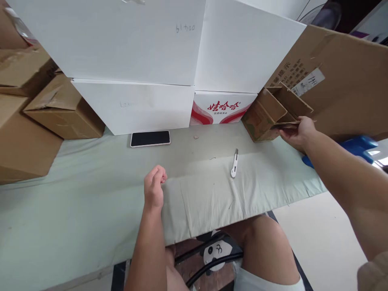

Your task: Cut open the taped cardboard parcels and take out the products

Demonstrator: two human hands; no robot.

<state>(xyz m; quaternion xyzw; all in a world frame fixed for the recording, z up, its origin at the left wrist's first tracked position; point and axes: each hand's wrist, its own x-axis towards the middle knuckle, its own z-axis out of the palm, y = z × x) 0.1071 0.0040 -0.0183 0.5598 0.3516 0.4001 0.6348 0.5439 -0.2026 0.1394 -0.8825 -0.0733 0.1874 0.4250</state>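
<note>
My right hand (300,132) grips the front flap of an open cardboard box (260,115) at the right back of the cloth-covered table; thumb on top, fingers beneath. The box's top flaps stand up and its inside is mostly hidden. My left hand (155,186) rests in a loose fist above the table's middle, holding nothing that shows. A white utility knife (234,163) lies on the cloth between the hands, nearer the box. A phone (150,138) with a dark screen lies beyond my left hand, against the white boards.
White panels (136,44) and a red-and-white box (222,107) line the back of the table (91,202). Brown cartons (65,109) stand at the left. A large cardboard sheet (348,81) leans at the right, with a blue object (354,147) beside it.
</note>
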